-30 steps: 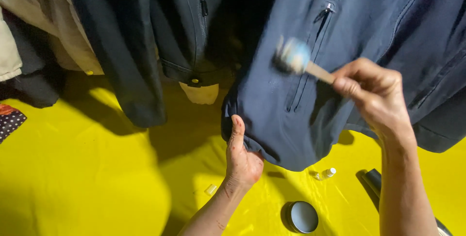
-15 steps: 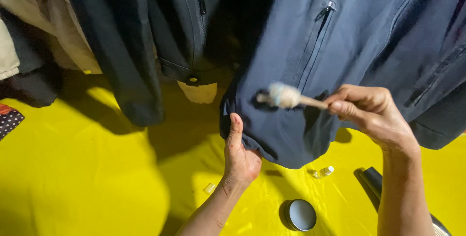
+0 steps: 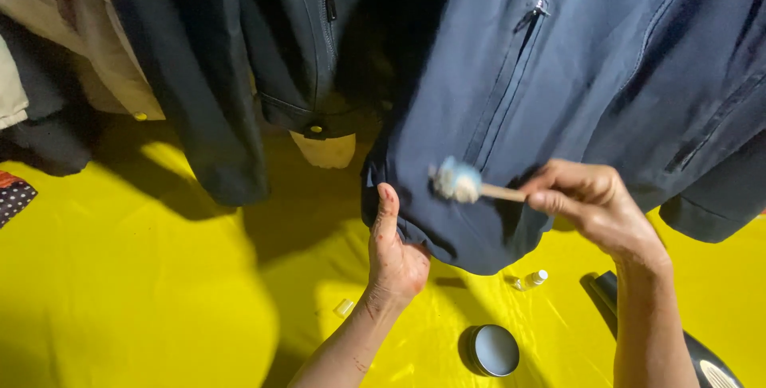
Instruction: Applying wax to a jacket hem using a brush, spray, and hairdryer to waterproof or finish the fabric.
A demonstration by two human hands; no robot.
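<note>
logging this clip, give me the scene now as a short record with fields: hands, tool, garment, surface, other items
left hand: left hand grips the lower hem of the blue jacket, thumb up
right hand: right hand holds a small brush by its wooden handle
tool: pale brush head lies against the jacket front below the zip pocket
surface: yellow sheet
other items: round open tin, small clear bottle, dark jackets hanging to the left
</note>
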